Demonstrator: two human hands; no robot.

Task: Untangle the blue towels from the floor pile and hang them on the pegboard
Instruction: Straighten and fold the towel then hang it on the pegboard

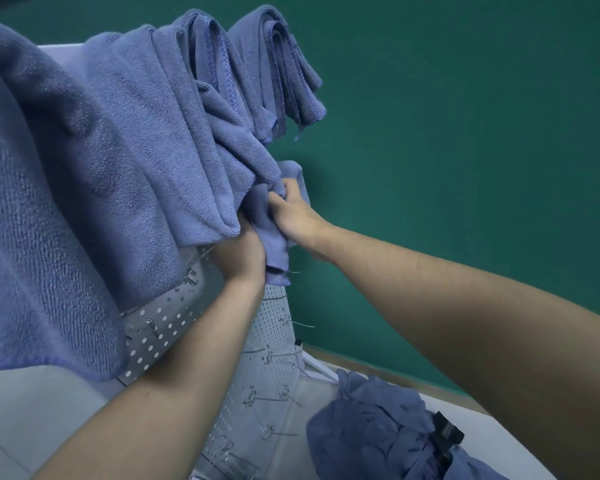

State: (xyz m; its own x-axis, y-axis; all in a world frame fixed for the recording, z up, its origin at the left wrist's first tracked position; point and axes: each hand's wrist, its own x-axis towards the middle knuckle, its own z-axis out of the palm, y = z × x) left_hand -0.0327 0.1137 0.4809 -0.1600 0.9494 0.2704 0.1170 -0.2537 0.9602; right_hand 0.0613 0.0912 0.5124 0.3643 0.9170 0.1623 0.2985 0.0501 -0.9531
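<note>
A plain green wall (pixel 465 133) fills the upper right of the frame. A pale floor (pixel 32 410) occupies the lower left

There is one view only, from the camera on the person's head. It looks forward and steeply down along both forearms, very close to the pegboard (pixel 274 344), whose face runs away below. The wide lens bends the green wall (pixel 465 133) and takes in the floor pile (pixel 371 427) at lower right.
</note>
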